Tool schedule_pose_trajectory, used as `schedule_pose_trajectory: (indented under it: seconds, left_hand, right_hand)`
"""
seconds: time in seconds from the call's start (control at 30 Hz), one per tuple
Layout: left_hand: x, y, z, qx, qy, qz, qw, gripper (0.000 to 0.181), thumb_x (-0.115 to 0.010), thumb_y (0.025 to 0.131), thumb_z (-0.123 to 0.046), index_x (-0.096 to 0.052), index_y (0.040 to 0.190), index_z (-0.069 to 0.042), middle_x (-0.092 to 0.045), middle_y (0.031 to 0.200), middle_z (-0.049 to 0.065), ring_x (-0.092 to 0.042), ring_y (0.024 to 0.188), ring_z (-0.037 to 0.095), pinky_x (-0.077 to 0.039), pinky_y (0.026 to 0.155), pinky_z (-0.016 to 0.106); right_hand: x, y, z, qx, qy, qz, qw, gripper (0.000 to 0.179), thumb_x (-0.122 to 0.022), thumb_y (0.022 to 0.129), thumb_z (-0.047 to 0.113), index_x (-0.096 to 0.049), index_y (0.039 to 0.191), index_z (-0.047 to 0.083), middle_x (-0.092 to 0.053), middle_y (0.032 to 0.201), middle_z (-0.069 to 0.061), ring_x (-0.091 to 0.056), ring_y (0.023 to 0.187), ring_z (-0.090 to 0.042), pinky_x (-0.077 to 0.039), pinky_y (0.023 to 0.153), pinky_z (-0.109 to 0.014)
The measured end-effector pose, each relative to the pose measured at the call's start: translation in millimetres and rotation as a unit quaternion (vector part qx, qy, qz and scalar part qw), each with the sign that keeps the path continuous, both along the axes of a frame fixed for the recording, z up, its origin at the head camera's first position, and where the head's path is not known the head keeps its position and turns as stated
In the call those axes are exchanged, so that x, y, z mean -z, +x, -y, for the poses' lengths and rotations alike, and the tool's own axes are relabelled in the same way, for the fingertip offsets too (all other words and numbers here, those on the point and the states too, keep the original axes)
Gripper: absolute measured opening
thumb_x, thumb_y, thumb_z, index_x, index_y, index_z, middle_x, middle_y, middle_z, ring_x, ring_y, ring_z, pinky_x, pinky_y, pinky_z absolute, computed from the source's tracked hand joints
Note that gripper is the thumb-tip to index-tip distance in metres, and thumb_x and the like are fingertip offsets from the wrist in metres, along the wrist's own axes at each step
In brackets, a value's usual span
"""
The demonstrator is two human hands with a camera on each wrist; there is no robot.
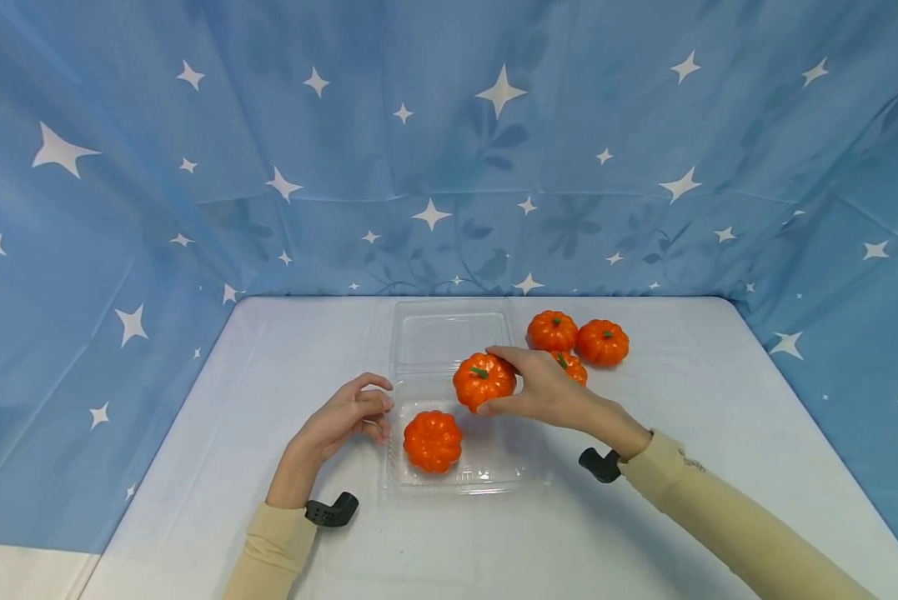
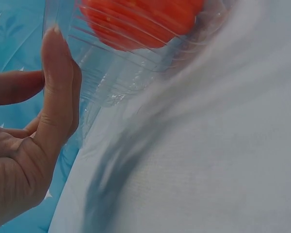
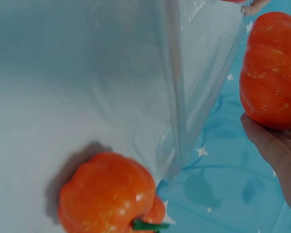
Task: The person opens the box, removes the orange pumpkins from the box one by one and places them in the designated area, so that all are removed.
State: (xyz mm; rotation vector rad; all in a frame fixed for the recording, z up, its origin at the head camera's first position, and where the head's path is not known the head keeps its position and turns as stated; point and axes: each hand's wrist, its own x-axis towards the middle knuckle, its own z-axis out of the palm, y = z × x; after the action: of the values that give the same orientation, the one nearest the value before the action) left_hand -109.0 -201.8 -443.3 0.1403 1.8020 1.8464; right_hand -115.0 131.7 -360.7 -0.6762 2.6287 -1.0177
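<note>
A small orange toy pumpkin [image 1: 484, 382] with a green stem is held between the thumb and fingers of my right hand [image 1: 549, 392], above the clear plastic clamshell box [image 1: 494, 477]. Its bumpy side also shows beside the fingers in the right wrist view. Inside the box, at its left, lies another pumpkin [image 1: 433, 442] with no stem showing. My left hand [image 1: 347, 417] is at the box's left side, its fingers loosely bent and the fingertips right at the wall. In the left wrist view the ribbed plastic wall [image 2: 121, 73] stands beside those fingers.
The box's lid [image 1: 454, 333] lies folded back toward the rear. Two pumpkins, one of them at the far right [image 1: 603, 342], stand at the back right. A third [image 1: 571, 367] is partly hidden behind my right hand. A blue star-patterned curtain [image 1: 449, 167] borders the white table [image 1: 704, 400].
</note>
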Motion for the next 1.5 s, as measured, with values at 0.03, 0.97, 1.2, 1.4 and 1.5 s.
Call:
schedule_pose_trajectory:
  seconds: [0.03,0.97,1.2,1.4,1.5]
  left_hand:
    - [0.0,0.1,0.3,-0.003,-0.002,0.001,1.0,0.043,-0.052,0.102,-0.004,-0.034,0.138,0.011,-0.062,0.081,0.006,-0.065,0.064,0.017,-0.061,0.063,0.028]
    - [-0.1,-0.8,-2.5,-0.012,-0.007,0.008,0.9999,0.045,-0.053,0.101,-0.003,-0.035,0.141,0.01,-0.061,0.083,0.007,-0.063,0.063,0.017,-0.06,0.062,0.027]
    - [-2.0,0.2,-0.9,-0.013,0.002,0.008,0.9999,0.046,-0.055,0.103,-0.004,-0.034,0.14,0.011,-0.061,0.08,0.004,-0.062,0.06,0.016,-0.059,0.061,0.027]
    - [-2.4,-0.1,-0.9,-0.012,0.005,0.007,0.9999,0.047,-0.056,0.102,-0.005,-0.034,0.14,0.012,-0.061,0.081,0.004,-0.062,0.059,0.016,-0.06,0.061,0.027]
    - [-2.4,-0.4,-0.7,-0.013,0.003,0.006,0.9999,0.046,-0.055,0.102,-0.005,-0.034,0.14,0.011,-0.061,0.08,0.004,-0.062,0.06,0.017,-0.06,0.061,0.027]
  right_hand:
    - [-0.3,0.6,-3,0.003,0.001,0.0,1.0,0.084,-0.087,0.082,0.039,-0.051,0.147,-0.002,-0.064,0.138,-0.015,-0.064,0.121,-0.03,-0.057,0.099,-0.05]
    - [-7.3,24.8,-90,0.091,0.024,-0.027,0.9952,0.083,-0.086,0.083,0.041,-0.052,0.143,-0.006,-0.064,0.135,-0.024,-0.062,0.123,-0.042,-0.054,0.1,-0.057]
    - [-8.3,27.0,-110,0.109,0.041,-0.026,0.9929,0.087,-0.086,0.084,0.04,-0.048,0.145,-0.01,-0.061,0.137,-0.029,-0.061,0.125,-0.048,-0.055,0.098,-0.058]
    - [-4.4,27.7,-132,0.135,0.054,-0.011,0.9893,0.084,-0.083,0.088,0.038,-0.045,0.146,-0.01,-0.057,0.14,-0.032,-0.059,0.126,-0.051,-0.054,0.098,-0.059]
    - [0.0,26.5,-141,0.152,0.069,-0.003,0.986,0.085,-0.08,0.089,0.04,-0.043,0.147,-0.01,-0.055,0.141,-0.033,-0.058,0.125,-0.051,-0.054,0.098,-0.059]
